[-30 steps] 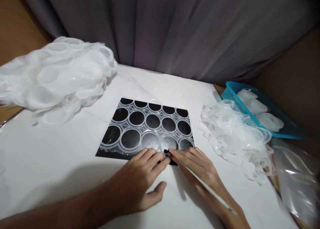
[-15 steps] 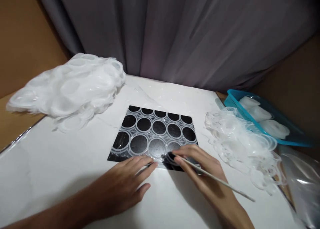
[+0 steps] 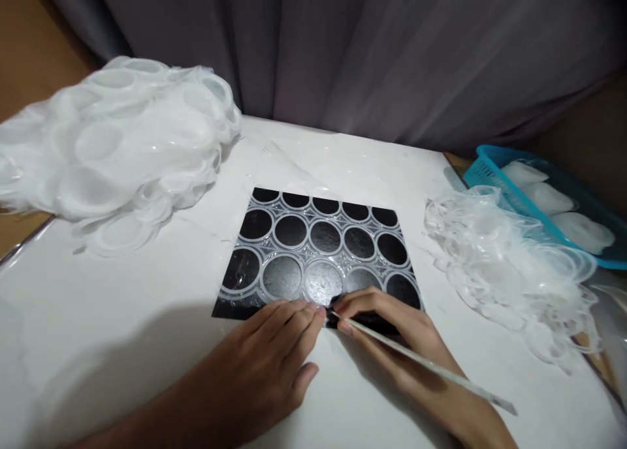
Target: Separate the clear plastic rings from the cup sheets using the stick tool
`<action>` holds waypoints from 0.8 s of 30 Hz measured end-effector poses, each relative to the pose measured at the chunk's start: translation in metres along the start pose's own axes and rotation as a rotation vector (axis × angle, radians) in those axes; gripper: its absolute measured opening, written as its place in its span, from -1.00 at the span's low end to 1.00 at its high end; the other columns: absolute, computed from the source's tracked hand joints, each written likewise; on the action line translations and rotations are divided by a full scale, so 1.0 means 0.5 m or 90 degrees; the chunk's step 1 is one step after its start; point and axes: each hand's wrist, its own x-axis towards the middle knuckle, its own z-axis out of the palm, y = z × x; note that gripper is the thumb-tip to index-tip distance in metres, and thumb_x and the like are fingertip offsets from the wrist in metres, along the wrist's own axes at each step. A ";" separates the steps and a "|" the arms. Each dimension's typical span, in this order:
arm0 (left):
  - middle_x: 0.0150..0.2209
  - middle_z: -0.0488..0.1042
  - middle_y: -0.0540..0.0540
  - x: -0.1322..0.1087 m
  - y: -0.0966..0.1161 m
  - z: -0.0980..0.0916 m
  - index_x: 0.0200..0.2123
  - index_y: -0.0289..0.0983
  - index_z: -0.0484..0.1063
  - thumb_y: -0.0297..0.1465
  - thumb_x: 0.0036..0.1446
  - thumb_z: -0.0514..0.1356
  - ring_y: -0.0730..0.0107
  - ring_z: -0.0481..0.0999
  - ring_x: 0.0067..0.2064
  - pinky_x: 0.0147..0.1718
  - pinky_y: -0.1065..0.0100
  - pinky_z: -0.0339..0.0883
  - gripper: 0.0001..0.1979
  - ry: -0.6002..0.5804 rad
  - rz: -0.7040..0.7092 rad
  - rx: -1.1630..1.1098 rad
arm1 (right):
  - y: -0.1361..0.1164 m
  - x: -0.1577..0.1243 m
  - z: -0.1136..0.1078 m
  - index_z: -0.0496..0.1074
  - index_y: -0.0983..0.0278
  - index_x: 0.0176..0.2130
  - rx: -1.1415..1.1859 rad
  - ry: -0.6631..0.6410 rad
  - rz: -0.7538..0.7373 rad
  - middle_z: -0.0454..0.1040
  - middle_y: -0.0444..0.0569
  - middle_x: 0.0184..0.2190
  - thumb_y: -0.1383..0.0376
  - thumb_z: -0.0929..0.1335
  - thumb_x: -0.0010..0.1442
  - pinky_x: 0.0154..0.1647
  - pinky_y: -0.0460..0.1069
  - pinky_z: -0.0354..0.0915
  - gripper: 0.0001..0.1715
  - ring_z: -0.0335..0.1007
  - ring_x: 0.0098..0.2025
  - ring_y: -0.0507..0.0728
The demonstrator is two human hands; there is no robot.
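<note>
A clear plastic sheet of moulded round cells [image 3: 318, 250] lies on a black mat in the middle of a white table [image 3: 98, 331]. My left hand [image 3: 267, 357] rests flat at the sheet's near edge, fingers stretched out and pressing on it. My right hand [image 3: 396, 328] is closed in a pinch on a thin white stick-like tool [image 3: 421, 363], whose tip meets the sheet's near edge beside my left fingertips.
A big heap of white plastic rounds [image 3: 108, 149] fills the far left. A smaller pile of clear plastic scraps [image 3: 509, 266] lies at the right, with a blue basket [image 3: 494, 165] of white rolls behind it. A grey curtain [image 3: 343, 51] hangs at the back.
A second ago both hands touched fingertips at the sheet's edge with no tool visible. Since then my right hand shows the thin stick, and its tip now sits by my left fingertips.
</note>
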 end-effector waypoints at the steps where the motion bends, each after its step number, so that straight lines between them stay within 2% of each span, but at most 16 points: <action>1: 0.19 0.52 -0.29 0.000 0.001 0.000 0.24 -0.56 0.39 -0.46 0.42 0.12 0.04 0.46 0.22 0.26 0.08 0.27 -0.59 -0.002 -0.001 0.005 | 0.003 -0.001 0.001 0.48 0.13 -0.01 -0.013 -0.003 -0.027 0.58 -0.04 -0.03 0.32 0.34 0.47 0.05 0.00 0.43 -0.86 0.54 -0.01 0.13; 4: 0.18 0.53 -0.26 0.001 0.002 -0.001 0.24 -0.56 0.40 -0.43 0.42 0.16 0.04 0.45 0.24 0.29 0.09 0.21 -0.58 -0.002 -0.003 0.012 | 0.019 -0.005 0.007 0.46 0.18 0.11 -0.072 -0.005 -0.146 0.56 0.07 0.03 0.34 0.27 0.50 0.08 0.05 0.45 -0.74 0.53 0.04 0.19; 8: 0.12 0.57 -0.21 0.005 0.003 -0.001 0.14 -0.52 0.48 -0.42 0.40 0.19 0.06 0.47 0.19 0.29 0.11 0.20 -0.65 0.014 0.004 0.016 | 0.036 -0.009 0.012 0.43 0.25 0.22 -0.183 0.023 -0.267 0.58 0.14 0.03 0.29 0.13 0.57 0.00 0.04 0.47 -0.57 0.55 0.03 0.20; 12: 0.09 0.57 -0.18 0.008 0.001 -0.002 0.09 -0.50 0.50 -0.42 0.42 0.17 0.09 0.47 0.16 0.28 0.14 0.21 -0.70 0.019 0.000 0.008 | 0.034 -0.021 0.015 0.36 0.27 0.31 -0.295 0.011 -0.261 0.53 0.17 0.18 0.31 0.10 0.59 0.11 0.07 0.43 -0.52 0.49 0.16 0.20; 16: 0.08 0.54 -0.20 0.012 0.000 -0.006 0.08 -0.50 0.49 -0.40 0.42 0.17 0.07 0.45 0.15 0.28 0.15 0.20 -0.70 0.000 0.005 0.005 | 0.030 -0.029 0.022 0.27 0.31 0.39 -0.417 -0.012 -0.240 0.39 0.19 0.35 0.42 0.10 0.56 0.19 0.13 0.39 -0.47 0.41 0.28 0.22; 21: 0.00 0.54 -0.20 0.018 0.001 -0.012 0.03 -0.49 0.48 -0.44 0.40 0.16 0.08 0.46 0.05 0.16 0.16 0.28 -0.75 0.014 -0.014 -0.027 | 0.028 -0.009 0.026 0.32 0.45 0.34 -0.499 0.021 -0.320 0.41 0.28 0.32 0.42 0.10 0.56 0.08 0.15 0.46 -0.50 0.47 0.20 0.27; 24: -0.02 0.54 -0.18 0.019 0.000 -0.016 0.07 -0.48 0.45 -0.45 0.37 0.17 0.09 0.46 0.02 0.11 0.16 0.33 -0.72 0.020 -0.024 -0.045 | 0.021 0.016 0.009 0.30 0.45 0.33 -0.485 0.024 -0.346 0.45 0.27 0.29 0.46 0.14 0.54 0.05 0.17 0.48 -0.53 0.48 0.20 0.28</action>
